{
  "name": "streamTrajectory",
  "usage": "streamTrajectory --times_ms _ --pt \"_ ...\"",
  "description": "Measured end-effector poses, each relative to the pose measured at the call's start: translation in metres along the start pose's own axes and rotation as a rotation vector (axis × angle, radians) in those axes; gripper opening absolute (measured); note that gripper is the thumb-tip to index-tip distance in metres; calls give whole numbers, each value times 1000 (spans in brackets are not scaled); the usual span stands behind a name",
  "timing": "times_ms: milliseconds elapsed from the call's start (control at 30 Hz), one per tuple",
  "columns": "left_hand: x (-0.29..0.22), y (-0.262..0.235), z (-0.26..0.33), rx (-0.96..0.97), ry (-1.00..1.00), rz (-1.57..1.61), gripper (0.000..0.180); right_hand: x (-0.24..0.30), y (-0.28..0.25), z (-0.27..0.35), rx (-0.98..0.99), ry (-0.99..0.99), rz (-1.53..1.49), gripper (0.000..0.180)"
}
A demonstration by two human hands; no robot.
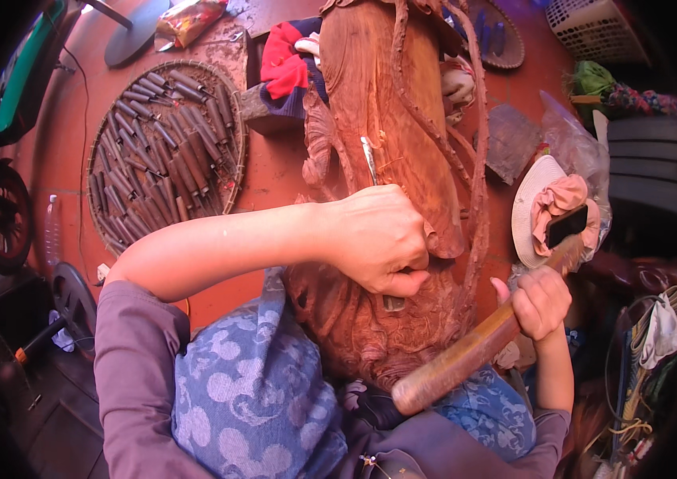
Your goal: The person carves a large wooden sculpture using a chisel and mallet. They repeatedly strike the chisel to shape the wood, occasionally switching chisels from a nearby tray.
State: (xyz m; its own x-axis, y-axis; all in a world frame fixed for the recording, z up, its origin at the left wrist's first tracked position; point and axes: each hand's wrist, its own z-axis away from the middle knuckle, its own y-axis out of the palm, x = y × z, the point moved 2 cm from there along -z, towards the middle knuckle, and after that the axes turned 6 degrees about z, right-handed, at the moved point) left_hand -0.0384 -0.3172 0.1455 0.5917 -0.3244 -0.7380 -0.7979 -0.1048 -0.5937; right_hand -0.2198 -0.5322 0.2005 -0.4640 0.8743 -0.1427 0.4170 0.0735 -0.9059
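Observation:
A large reddish-brown wood carving (382, 88) stretches away in front of me, with a smooth rounded trunk and a gnarled near end. My left hand (378, 239) is closed around a chisel (369, 162). The chisel's metal blade points away and meets the trunk's surface, close to some pale shavings. Its butt end shows below my fist; the rest of the handle is hidden in my fingers. At the right, my right hand (542, 303) grips a wooden club-like mallet (466, 359), thick end toward my lap, apart from the chisel.
A round woven tray (238, 152) full of chisels (167, 164) lies on the red floor at the left. Farther right are a hat (528, 203) with a phone (566, 227) on it and a white basket (598, 32). A plastic bottle (53, 231) stands far left.

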Motion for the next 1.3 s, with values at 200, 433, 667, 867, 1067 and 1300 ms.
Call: streamTrajectory --times_ms 200,433,667,867,1067,1300 --pt "-16 -1 1 76 126 -253 33 3 -5 -14 117 184 -15 26" --pt "-57 21 7 115 -54 -104 52 10 -17 -16 85 205 -197 34" --pt "-62 29 31 381 -173 20 40 15 -20 -5 220 53 -210 30" --pt "-64 12 19 559 -149 10 28 29 -9 3 490 11 -377 19" --pt "-66 29 14 476 -113 177 32 62 1 29 792 154 -690 30" --pt "-80 45 18 482 -29 189 30 70 3 32 733 223 -657 34"
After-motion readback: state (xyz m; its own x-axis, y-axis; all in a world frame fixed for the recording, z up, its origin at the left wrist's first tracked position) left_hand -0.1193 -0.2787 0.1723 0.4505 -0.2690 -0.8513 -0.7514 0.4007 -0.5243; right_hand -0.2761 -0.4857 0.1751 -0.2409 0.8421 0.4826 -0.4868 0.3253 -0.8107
